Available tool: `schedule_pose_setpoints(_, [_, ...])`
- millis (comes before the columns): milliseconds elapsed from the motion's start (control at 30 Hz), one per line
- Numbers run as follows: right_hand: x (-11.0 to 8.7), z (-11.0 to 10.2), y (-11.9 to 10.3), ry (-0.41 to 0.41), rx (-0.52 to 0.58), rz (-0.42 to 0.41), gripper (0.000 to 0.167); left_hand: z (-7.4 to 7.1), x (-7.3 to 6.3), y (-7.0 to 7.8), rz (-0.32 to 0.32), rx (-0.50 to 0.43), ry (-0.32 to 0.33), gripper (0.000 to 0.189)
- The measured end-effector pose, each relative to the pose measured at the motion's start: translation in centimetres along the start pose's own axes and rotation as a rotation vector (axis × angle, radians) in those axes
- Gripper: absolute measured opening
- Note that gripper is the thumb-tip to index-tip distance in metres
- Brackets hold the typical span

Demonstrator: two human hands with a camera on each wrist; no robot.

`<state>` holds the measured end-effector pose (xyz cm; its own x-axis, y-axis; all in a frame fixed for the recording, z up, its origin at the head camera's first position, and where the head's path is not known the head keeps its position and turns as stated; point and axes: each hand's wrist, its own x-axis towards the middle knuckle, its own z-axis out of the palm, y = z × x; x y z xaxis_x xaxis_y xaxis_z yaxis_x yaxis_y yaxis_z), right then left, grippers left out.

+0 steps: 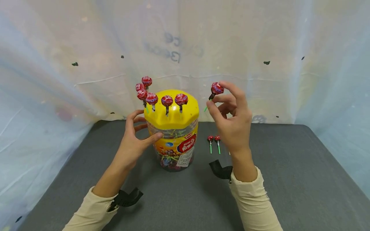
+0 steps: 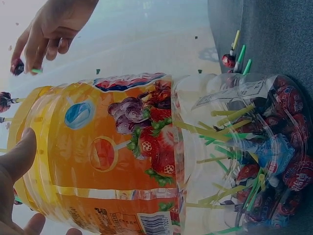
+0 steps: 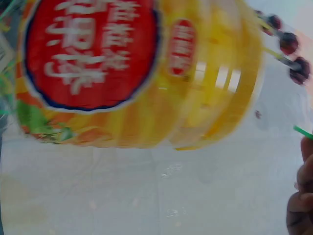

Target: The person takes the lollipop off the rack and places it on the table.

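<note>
A clear plastic candy jar with a yellow lid stands upright on the table. Several red-wrapped lollipops stick up from the lid, along its left and front sides. My left hand grips the jar just below the lid, thumb across the front and fingers round the left side. To the right of the lid, my raised right hand pinches another lollipop between thumb and index finger, its green stick pointing down and left. More lollipops lie loose inside the jar's bottom.
On the dark grey table, red lollipops with green sticks lie right of the jar, partly behind my right forearm. A pale curtain hangs behind the table. Black camera mounts sit at both wrists.
</note>
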<state>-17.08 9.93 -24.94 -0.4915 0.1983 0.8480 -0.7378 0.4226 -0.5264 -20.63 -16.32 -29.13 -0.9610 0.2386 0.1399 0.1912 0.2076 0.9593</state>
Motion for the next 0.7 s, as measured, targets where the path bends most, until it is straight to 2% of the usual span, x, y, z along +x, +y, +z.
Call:
schedule_pose_setpoints(100, [0.1, -1.1, -0.2, -0.041, 0.03, 0.072, 0.049, 0.1, 0.2, -0.3, 0.006, -0.013, -0.017, 0.087])
schedule_pose_setpoints(167, [0.0, -1.7, -0.2, -0.089, 0.005, 0.12, 0.049, 0.1, 0.3, -0.4, 0.008, -0.029, -0.03, 0.086])
schedule_pose_setpoints(300, [-1.0, -2.8, 0.7, -0.22, -0.163, 0.19, 0.046, -0.3, 0.2, -0.6, -0.003, -0.06, -0.052, 0.086])
schedule_pose_setpoints(467, [-2.1, -5.2, 2.6, -0.368, -0.39, 0.25, 0.044, -0.1, 0.3, -0.6, 0.0, -0.075, -0.058, 0.089])
schedule_pose_setpoints(567, [-1.9, -6.6, 3.6, -0.389, -0.469, 0.274, 0.043, 0.1, 0.3, -0.6, 0.009, -0.084, -0.055, 0.089])
schedule_pose_setpoints(700, [-1.5, -8.1, 4.3, -0.367, -0.511, 0.312, 0.043, 0.1, 0.4, -0.6, 0.011, -0.088, -0.056, 0.088])
